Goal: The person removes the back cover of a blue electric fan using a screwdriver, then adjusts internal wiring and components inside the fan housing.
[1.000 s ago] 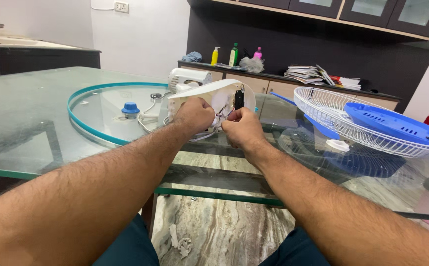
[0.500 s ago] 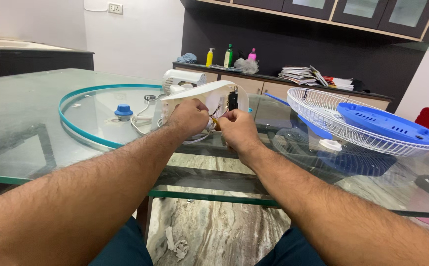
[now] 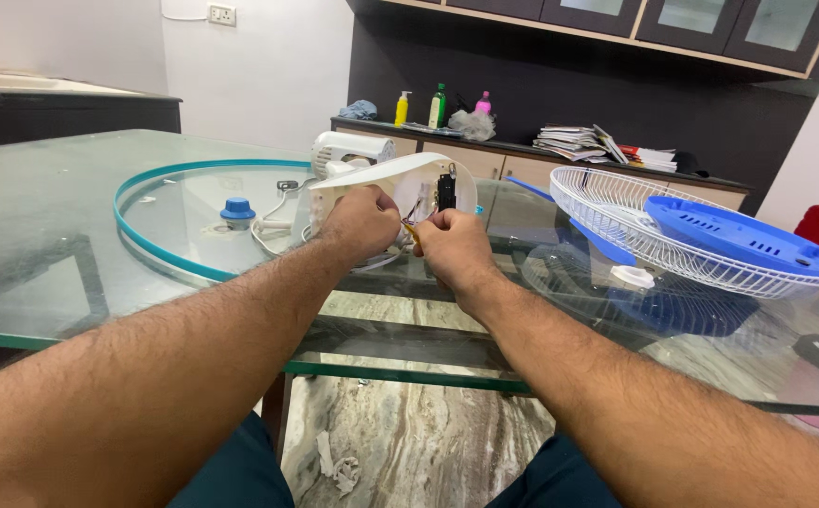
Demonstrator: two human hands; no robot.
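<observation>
A white plastic fan housing (image 3: 400, 183) stands open on the glass table (image 3: 42, 216), with a black part and thin wires showing inside it. My left hand (image 3: 360, 224) grips the housing's left edge. My right hand (image 3: 452, 246) pinches the wires and a small yellow-handled tool at the housing's open face. The white fan motor (image 3: 345, 150) sits just behind the housing. A white cord (image 3: 273, 230) trails from it across the glass.
A round glass turntable with a teal rim (image 3: 160, 249) lies to the left, a blue knob (image 3: 237, 211) on it. A white wire fan guard (image 3: 616, 212) with a blue base (image 3: 743, 240) sits at the right. Bottles and papers line the back counter (image 3: 522, 150).
The view has shifted slightly. Both hands stay on the housing, the right hand's fingers working at the wires.
</observation>
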